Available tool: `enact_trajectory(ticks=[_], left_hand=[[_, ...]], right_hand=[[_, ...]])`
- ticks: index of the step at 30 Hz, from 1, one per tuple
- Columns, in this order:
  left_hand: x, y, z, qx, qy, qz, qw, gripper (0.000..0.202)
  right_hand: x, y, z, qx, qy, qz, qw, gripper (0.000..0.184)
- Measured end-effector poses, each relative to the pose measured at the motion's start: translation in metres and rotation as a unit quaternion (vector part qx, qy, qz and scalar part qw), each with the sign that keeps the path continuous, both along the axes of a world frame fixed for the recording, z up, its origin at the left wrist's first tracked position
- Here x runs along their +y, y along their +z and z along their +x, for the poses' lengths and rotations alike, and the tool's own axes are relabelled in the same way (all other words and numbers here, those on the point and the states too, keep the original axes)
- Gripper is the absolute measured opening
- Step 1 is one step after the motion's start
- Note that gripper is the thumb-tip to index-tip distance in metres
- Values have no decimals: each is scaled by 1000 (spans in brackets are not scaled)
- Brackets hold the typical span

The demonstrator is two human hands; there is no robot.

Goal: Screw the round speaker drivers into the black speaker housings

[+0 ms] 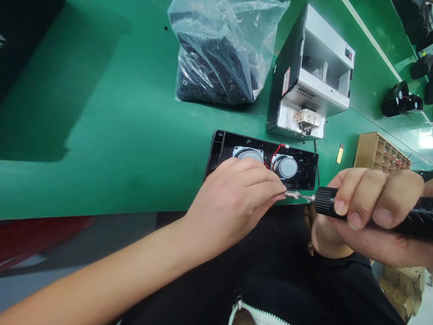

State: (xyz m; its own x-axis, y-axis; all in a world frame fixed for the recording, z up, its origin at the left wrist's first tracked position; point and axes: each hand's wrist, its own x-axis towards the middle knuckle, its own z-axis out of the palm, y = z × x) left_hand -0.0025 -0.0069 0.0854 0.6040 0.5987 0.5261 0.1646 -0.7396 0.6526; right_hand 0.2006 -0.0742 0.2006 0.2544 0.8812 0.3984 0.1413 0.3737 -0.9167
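Grips a black screwdriver (325, 200) in the right hand (375, 203), with fingers wrapped closed around the barrel. Pinches a small metal piece (291, 194) in line with the bit (308, 197) between thumb and fingertips of the left hand (240, 192); cannot tell whether screw, sleeve or part of the bit. Just inside the near edge of the desk (135, 189): a black speaker panel (308, 183), partly behind the left hand, with round grey drivers (287, 167) and red wires (273, 158).

Judged main risk: nicked fingertips, if starting the tool with the pinch so close to the bit. Also possible: losing the small metal piece past the near edge of the desk, through a loose pinch. Less likely: scratching a driver or snagging a wire, from a slip of the bit; pushing the panel over that same edge, with no clamp in view.
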Motion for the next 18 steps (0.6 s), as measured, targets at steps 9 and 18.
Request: enact_trajectory(ticks=[9,18], left_hand=[[-8,-8,1,-42,37,-6,998,20],[2,-5,-24,82,93,38,992,26]], right_hand=[[0,-3,-16,77,-23,39,996,45],[14,-37,-13,-20,-17,54,998,48]])
